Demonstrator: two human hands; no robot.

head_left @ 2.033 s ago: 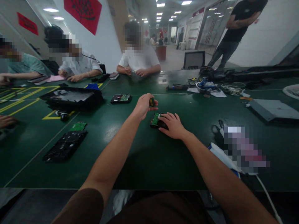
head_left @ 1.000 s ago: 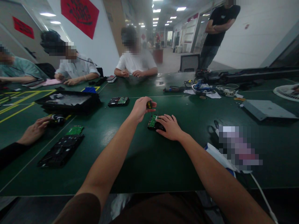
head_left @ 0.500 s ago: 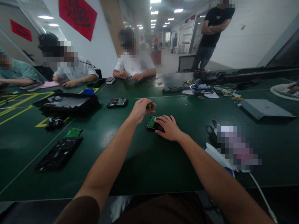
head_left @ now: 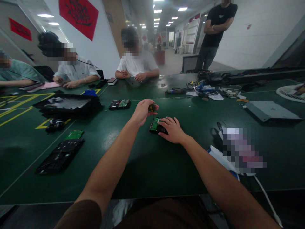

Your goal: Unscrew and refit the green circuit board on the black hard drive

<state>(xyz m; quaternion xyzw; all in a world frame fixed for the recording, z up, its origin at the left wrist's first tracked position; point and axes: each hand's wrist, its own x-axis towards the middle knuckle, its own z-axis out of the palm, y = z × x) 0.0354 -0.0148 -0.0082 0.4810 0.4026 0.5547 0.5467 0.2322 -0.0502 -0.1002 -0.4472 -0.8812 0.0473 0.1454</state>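
My left hand point(head_left: 142, 112) is closed around the dark, yellow-marked handle of a small screwdriver point(head_left: 151, 108), held upright. Its shaft points down at a hard drive point(head_left: 155, 126) whose green circuit board faces up; I cannot make out exactly where the tip touches. Over the right part of that drive lies my right hand point(head_left: 173, 131), thumb at the near side and fingers across the top, holding it against the table. The palm and fingers hide much of the drive's right side.
Left on the green table point(head_left: 143, 178) lie black drive bodies point(head_left: 60, 156), a loose green board point(head_left: 74, 135) and a black tray point(head_left: 69, 106). Another hard drive point(head_left: 119, 104) sits farther back. A grey metal box point(head_left: 271, 111) and cables point(head_left: 205, 89) are to the right. Several people are beyond.
Both hands stay nearly where they were, on the screwdriver and the hard drive. The screwdriver handle looks slightly turned, and the view has shifted a little.
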